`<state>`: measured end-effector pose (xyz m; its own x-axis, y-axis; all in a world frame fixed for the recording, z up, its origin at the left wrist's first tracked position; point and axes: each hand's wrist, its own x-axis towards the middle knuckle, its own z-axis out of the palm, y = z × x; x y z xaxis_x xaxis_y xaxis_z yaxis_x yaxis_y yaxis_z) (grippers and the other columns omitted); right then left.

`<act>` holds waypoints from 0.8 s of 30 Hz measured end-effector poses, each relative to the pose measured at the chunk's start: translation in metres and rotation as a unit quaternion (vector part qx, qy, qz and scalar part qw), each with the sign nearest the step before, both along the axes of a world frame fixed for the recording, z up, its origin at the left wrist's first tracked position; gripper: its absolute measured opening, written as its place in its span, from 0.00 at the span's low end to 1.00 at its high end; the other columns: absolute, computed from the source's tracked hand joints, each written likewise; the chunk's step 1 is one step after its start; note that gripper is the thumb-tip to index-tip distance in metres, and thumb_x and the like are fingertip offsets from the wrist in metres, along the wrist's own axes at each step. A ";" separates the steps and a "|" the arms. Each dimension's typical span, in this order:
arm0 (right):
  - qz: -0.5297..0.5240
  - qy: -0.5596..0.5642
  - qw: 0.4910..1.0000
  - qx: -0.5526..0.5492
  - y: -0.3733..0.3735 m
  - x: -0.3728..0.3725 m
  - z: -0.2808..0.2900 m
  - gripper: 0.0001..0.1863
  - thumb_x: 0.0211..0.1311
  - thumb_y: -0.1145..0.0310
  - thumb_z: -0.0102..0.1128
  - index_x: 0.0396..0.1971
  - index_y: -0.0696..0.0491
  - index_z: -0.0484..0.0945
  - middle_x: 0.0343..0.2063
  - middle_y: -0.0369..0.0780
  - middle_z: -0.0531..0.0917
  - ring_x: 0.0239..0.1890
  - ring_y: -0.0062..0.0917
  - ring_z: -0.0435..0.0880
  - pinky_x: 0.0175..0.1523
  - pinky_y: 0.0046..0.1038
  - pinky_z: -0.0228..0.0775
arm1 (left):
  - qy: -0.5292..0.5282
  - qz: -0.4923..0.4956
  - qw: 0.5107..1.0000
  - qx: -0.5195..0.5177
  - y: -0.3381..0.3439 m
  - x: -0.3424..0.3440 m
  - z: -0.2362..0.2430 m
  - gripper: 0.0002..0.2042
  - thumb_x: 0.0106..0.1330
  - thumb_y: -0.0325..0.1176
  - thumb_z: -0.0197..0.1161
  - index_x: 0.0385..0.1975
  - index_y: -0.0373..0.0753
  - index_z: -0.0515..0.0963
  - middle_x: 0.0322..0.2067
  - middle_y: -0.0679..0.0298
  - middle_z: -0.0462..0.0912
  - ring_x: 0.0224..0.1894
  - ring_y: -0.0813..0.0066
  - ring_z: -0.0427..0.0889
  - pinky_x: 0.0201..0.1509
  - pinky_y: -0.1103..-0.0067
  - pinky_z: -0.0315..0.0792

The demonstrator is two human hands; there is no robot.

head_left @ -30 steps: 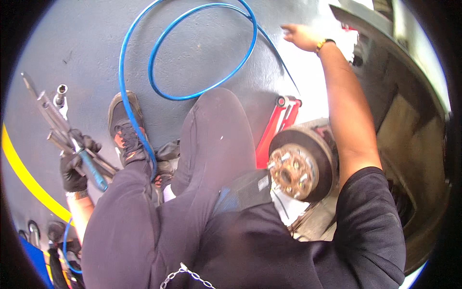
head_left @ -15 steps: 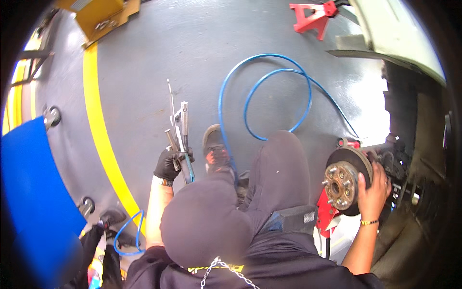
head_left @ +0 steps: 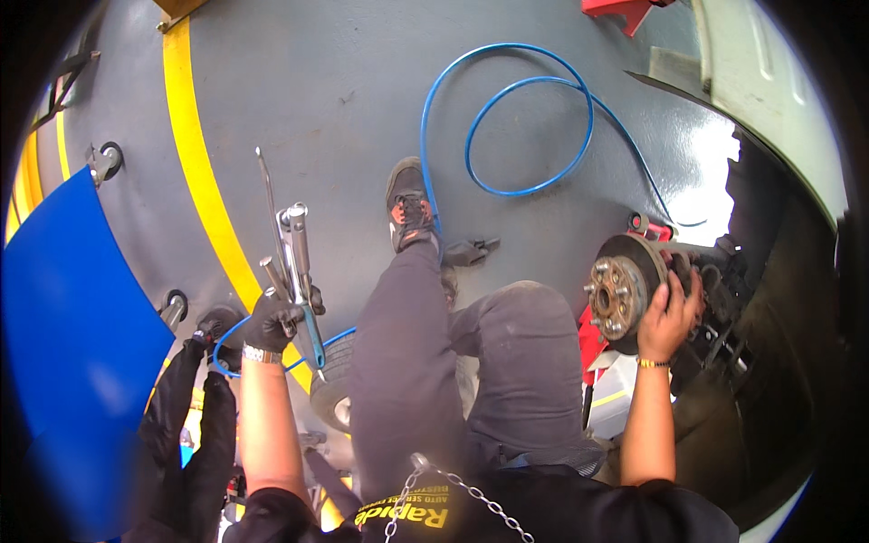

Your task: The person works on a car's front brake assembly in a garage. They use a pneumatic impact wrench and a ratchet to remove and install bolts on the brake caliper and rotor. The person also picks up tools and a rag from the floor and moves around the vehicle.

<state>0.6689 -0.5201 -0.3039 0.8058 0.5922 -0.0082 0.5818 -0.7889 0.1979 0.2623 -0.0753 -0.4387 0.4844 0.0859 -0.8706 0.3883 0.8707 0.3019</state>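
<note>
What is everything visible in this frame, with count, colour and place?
air tool: one, metallic with long rods, held up left of centre
blue hose: one, blue, coiled on the floor at top centre
brake disc: one, rusty metal with wheel studs, at the right by the wheel arch
red stand: one, red, top edge
yellow floor line: one, yellow, running down the left of the grey floor
blue panel: one, blue, far left
caster wheels: two, dark, beside the blue panel
neck chain: one, silver, bottom centre
shoe: one, dark, centre
left hand: black glove, gripping the air tool
right hand: bare, fingers on the brake disc's edge
</note>
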 end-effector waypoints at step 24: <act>-0.044 0.081 0.981 0.168 0.045 -0.065 -0.075 0.07 0.62 0.62 0.63 0.34 0.49 0.82 0.35 0.36 0.85 0.39 0.32 0.82 0.49 0.37 0.70 | 0.145 -0.161 0.976 0.034 0.069 -0.020 0.140 0.38 0.35 0.20 0.69 0.57 0.29 0.73 0.43 0.54 0.84 0.42 0.61 0.84 0.45 0.71 0.79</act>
